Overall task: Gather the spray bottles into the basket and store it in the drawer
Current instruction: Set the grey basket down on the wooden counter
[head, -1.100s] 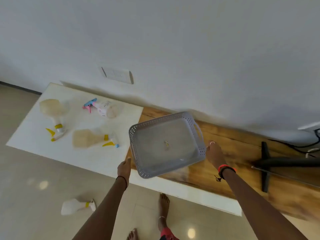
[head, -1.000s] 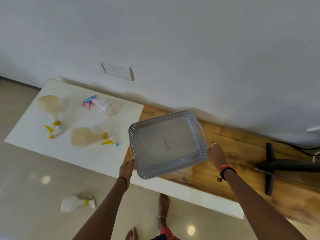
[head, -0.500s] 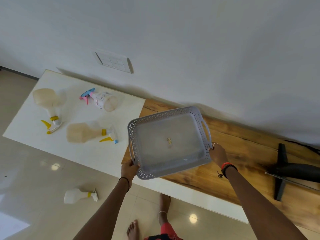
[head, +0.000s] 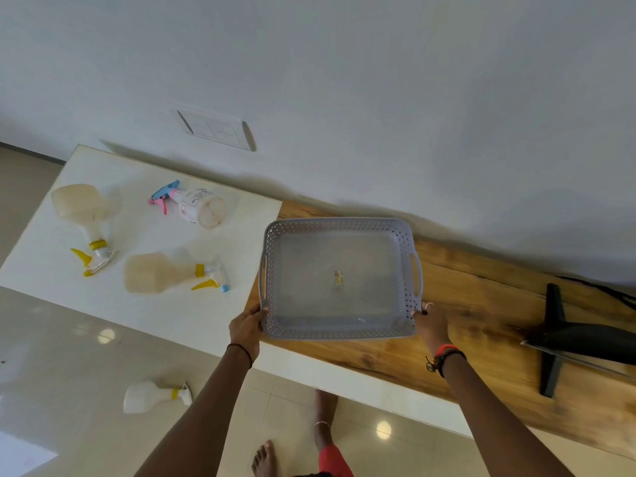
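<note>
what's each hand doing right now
Left hand: closed on the near-left corner of the basket.
Right hand: closed on the basket's near-right corner.

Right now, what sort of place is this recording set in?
Probably a room in a home: glossy tiled floor, a wall switch plate, a low white-and-wood counter along the wall, and a barefoot person.

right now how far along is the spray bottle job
Nothing is gathered yet. The basket holds no bottles; the left hand and right hand grip its near corners. Three spray bottles lie on the white top, one bottle on the floor. No drawer in view.
</note>
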`<state>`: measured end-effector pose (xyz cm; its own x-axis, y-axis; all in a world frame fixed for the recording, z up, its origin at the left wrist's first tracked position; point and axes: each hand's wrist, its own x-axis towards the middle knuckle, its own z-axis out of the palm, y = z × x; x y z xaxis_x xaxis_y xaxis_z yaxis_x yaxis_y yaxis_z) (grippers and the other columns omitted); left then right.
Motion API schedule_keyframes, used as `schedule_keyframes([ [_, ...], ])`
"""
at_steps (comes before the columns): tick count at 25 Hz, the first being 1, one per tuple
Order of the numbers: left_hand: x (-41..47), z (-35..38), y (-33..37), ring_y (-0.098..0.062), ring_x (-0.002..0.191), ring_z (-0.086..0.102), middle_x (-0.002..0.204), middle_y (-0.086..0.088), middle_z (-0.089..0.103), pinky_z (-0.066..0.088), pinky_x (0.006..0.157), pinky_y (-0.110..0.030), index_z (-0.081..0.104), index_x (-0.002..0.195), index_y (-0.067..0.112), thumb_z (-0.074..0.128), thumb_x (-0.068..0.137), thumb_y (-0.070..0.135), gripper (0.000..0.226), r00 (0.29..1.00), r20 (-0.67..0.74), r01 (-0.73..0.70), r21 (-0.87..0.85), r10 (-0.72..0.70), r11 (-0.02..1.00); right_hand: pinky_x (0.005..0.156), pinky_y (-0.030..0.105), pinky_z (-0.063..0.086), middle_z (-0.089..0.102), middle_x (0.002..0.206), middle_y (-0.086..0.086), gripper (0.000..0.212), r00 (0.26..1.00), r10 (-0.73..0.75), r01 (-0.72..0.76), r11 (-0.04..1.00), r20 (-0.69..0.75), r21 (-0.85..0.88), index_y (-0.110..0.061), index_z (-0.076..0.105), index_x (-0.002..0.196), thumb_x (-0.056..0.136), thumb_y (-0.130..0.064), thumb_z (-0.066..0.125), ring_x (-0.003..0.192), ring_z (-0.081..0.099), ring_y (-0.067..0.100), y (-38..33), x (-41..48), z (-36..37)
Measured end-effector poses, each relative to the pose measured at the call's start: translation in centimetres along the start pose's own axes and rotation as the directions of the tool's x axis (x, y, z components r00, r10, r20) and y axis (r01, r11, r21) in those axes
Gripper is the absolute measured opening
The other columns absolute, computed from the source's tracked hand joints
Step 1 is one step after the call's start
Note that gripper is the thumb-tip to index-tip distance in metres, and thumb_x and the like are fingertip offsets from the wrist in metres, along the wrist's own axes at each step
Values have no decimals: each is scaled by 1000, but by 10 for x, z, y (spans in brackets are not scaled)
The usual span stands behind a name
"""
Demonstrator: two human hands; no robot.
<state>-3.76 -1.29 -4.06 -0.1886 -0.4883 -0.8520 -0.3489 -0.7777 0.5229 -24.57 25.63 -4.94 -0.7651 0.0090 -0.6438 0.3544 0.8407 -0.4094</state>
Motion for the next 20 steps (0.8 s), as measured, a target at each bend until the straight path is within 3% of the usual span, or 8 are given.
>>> schedule_keyframes([
  [3,4,9,6,-35,119,56,138,-23,53,40,111,-49,49,132,-9,54,92,-1,42,999,5,-36,21,36,999,87,43,47,65,112,25,27,998,54,-52,997,-39,55,9,60,113,94,-6,50,105,59,40,9,-6,2],
  [7,9,16,11,-37,119,57,136,-23,55,41,110,-49,50,131,-9,55,92,0,41,997,9,-71,63,71,995,77,40,46,66,107,28,24,991,119,-111,985,-56,130,10,62,106,93,-7,51,94,60,38,23,-16,6],
  [15,7,18,5,-38,119,58,131,-21,60,47,102,-42,55,129,-4,57,92,5,39,995,22,-98,169,96,981,84,43,50,68,106,25,24,978,194,-176,964,-78,197,6,63,109,93,-6,50,99,62,40,50,-48,13],
  [20,3,17,-1,-40,120,57,130,-21,60,47,104,-46,55,128,-5,57,92,5,38,996,3,-91,180,92,979,80,40,49,68,106,25,24,977,198,-177,961,-80,212,7,63,110,93,-4,50,98,62,39,48,-53,9],
])
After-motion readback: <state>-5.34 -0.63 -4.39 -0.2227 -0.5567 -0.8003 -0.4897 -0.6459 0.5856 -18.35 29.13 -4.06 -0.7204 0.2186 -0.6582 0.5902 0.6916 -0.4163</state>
